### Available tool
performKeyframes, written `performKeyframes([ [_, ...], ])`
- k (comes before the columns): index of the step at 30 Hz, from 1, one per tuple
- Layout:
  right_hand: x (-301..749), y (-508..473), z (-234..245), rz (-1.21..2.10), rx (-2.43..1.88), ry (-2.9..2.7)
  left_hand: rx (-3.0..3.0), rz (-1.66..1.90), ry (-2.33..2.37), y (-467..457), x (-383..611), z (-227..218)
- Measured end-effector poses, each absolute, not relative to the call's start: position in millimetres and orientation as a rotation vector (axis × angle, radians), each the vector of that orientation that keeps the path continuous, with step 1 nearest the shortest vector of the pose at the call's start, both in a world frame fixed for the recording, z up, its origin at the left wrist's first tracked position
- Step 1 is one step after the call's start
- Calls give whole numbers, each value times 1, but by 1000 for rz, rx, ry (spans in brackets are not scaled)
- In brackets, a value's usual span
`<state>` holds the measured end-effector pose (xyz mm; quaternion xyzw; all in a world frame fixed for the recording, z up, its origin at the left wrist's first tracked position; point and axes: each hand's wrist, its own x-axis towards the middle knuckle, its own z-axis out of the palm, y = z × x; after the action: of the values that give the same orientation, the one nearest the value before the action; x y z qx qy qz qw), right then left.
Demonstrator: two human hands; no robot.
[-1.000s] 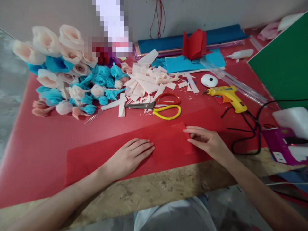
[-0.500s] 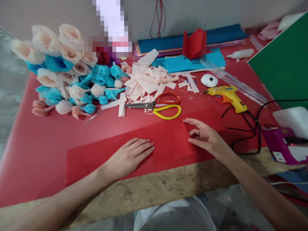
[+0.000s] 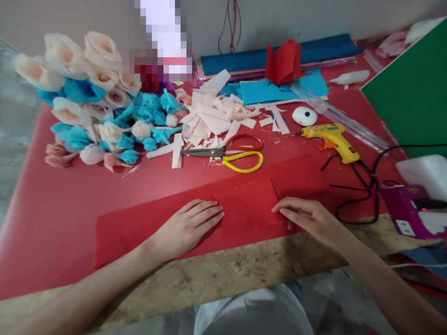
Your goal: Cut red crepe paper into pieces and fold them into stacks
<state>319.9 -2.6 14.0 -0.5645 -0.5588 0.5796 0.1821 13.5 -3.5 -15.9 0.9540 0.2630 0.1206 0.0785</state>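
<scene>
A long sheet of red paper (image 3: 139, 223) lies across the front of the table, with a smaller red paper rectangle (image 3: 244, 202) on top of it. My left hand (image 3: 193, 223) rests flat over the long sheet, fingers extended, its fingertips at the rectangle's left edge. At the opposite edge is my right hand (image 3: 303, 214), thumb and fingertips pinched together on the rectangle's right side. Scissors (image 3: 220, 152) with one red and one yellow handle lie just beyond the paper, touched by neither hand.
Blue, white and pink paper flowers (image 3: 104, 107) crowd the left. Pale paper scraps (image 3: 213, 116) are heaped behind the scissors. To the right lie a yellow glue gun (image 3: 333, 139), a black cord (image 3: 373, 186) and a purple box (image 3: 405, 209). A green board (image 3: 415, 88) leans farther back.
My right hand has moved down along the rectangle's right edge, and its spread fingers have closed together there. My left hand has stayed in place.
</scene>
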Motion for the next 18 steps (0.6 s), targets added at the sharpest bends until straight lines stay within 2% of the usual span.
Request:
performKeyframes([
  [10,310,-12,12,1584,-1630,-1304,2845,330,786,-3,13,-16],
  [14,305,-15,1,1586,-1631,-1404,2797,335,793,-2,13,-17],
  [18,297,-11,-1,1326,-1679,-1631,2658,377,786,-1,12,-15],
])
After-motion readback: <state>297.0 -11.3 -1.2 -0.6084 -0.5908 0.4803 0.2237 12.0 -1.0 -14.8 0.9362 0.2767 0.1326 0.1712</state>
